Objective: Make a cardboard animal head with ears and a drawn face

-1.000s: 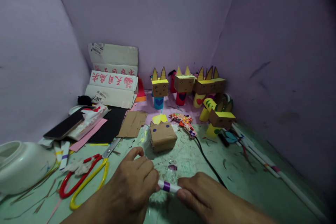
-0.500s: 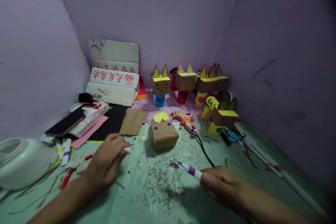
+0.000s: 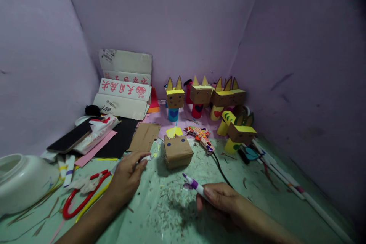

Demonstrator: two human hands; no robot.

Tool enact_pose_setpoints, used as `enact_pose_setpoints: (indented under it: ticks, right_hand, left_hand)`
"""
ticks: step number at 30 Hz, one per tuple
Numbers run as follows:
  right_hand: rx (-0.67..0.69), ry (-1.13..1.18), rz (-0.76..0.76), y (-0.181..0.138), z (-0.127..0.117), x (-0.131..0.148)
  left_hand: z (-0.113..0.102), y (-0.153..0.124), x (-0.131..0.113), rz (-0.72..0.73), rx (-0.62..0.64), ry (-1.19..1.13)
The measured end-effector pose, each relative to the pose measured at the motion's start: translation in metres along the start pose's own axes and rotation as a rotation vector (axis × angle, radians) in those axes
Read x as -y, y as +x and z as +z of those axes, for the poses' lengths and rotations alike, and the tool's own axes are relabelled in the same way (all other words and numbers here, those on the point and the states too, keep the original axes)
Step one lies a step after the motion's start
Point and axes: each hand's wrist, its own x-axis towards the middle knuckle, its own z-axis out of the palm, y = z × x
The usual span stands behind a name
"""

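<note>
My right hand grips a purple marker with its uncapped tip pointing up and left, just in front of a small cardboard box head with two purple dots and little ears. My left hand pinches the white marker cap between thumb and fingers, just left of that box. Both hands hover low over the green mat.
Red and yellow scissors lie left of my left hand. A white jar lies at far left. Several finished cardboard figures stand at the back; a patterned glue gun and its black cord lie right of the box. White sticks run along the right.
The hands pulled the cap off the marker and moved apart. My left hand carried the cap left and up toward the box; my right hand tilted the marker tip upward.
</note>
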Motion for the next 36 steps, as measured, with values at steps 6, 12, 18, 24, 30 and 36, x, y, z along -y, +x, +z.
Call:
enact_pose_setpoints:
  ticks: [6, 12, 18, 24, 30, 36]
  right_hand:
    - [-0.23, 0.028, -0.184, 0.007, -0.009, 0.002]
    - [-0.662, 0.171, -0.398, 0.039, -0.02, 0.03]
    - [-0.487, 0.248, -0.365, 0.05, -0.012, 0.028]
    - [-0.555, 0.222, -0.409, 0.044, -0.017, 0.022]
    - [-0.482, 0.243, -0.479, 0.034, -0.016, 0.027]
    - [-0.743, 0.296, -0.572, 0.017, -0.022, 0.039]
  left_hand:
    - [-0.003, -0.002, -0.013, -0.027, -0.202, -0.047]
    - [0.012, 0.016, -0.035, -0.544, 0.019, -0.605]
    - [0.038, 0.025, -0.041, -0.399, 0.209, -0.563]
    - [0.042, 0.017, -0.057, -0.408, 0.188, -0.723]
    - [0.043, 0.016, -0.064, -0.627, 0.099, -1.01]
    - [0.046, 0.008, -0.077, -0.675, 0.111, -1.118]
